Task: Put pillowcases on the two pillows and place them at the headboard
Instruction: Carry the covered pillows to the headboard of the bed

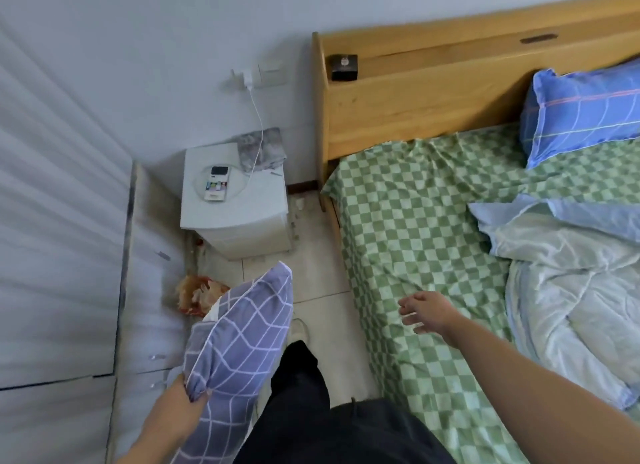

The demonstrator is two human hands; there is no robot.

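My left hand [180, 399] grips the lower edge of a pillow in a grey-purple checked pillowcase [239, 342], held upright beside the bed at the lower left. My right hand [427, 311] hovers with loose fingers over the green checked sheet [415, 221], holding nothing. A second pillow in a blue checked pillowcase [585, 113] leans against the wooden headboard [433, 103] at the upper right.
A white nightstand [235, 214] with a phone on a charging cable stands left of the bed. A crumpled pale blue duvet [568, 283] lies on the right of the mattress. A small black box [343, 67] sits on the headboard ledge. My leg and shoe stand on the tiled floor.
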